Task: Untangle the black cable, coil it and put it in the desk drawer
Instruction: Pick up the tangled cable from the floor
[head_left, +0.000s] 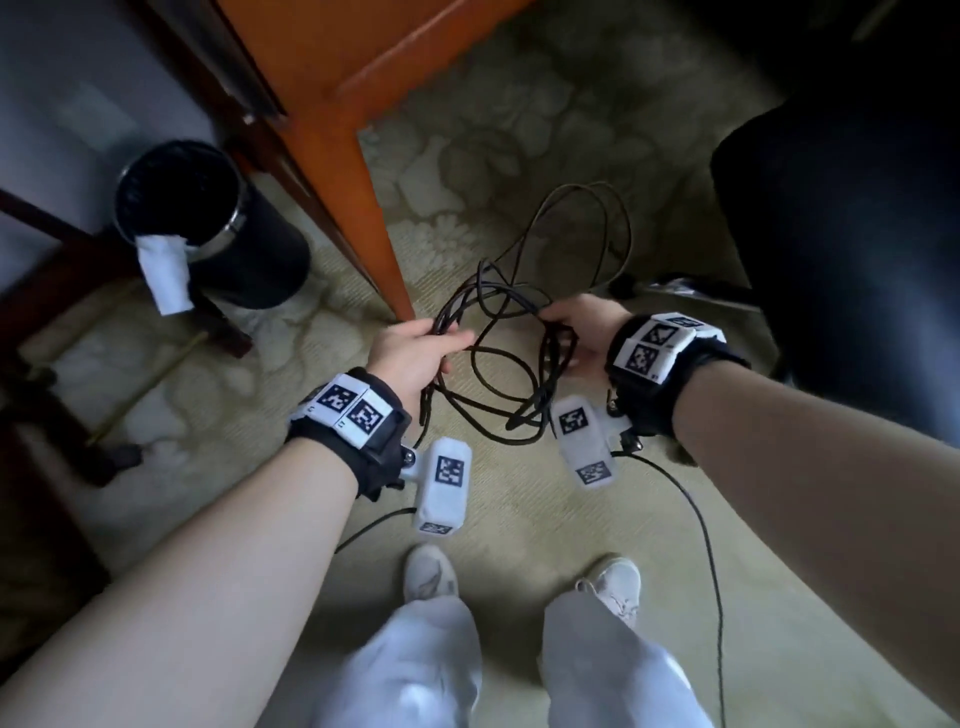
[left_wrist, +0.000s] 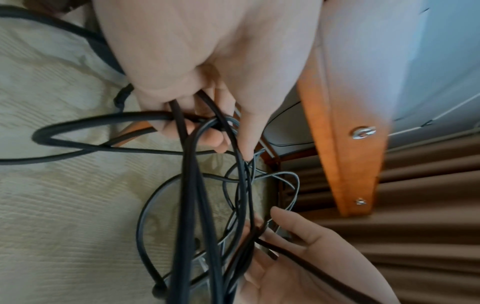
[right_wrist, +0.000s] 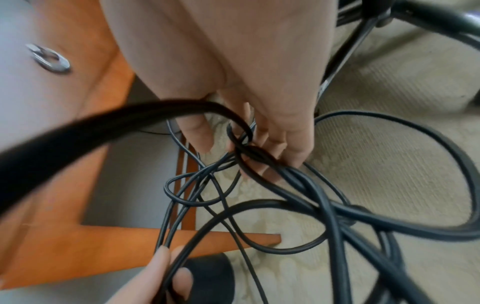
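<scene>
The black cable (head_left: 561, 348) hangs in a tangle of loops between my two hands, above the carpet. My left hand (head_left: 415, 348) grips a bunch of strands in its curled fingers; the left wrist view shows those fingers (left_wrist: 207, 139) wrapped round the cable (left_wrist: 189, 205). To the right, my right hand (head_left: 576, 332) holds other strands, which cross its palm (left_wrist: 311, 263) under the thumb. In the right wrist view the cable (right_wrist: 324, 205) is knotted round the right fingers (right_wrist: 275, 148). The left hand (right_wrist: 166, 273) pinches two strands below. A metal knob (left_wrist: 363, 132) sits on the orange desk front.
An orange desk leg (head_left: 363, 182) stands just beyond my left hand. A black waste bin (head_left: 208, 223) with white paper on its rim is at the left. A black chair (head_left: 857, 234) fills the right. My feet (head_left: 431, 571) stand on the patterned carpet (head_left: 519, 130).
</scene>
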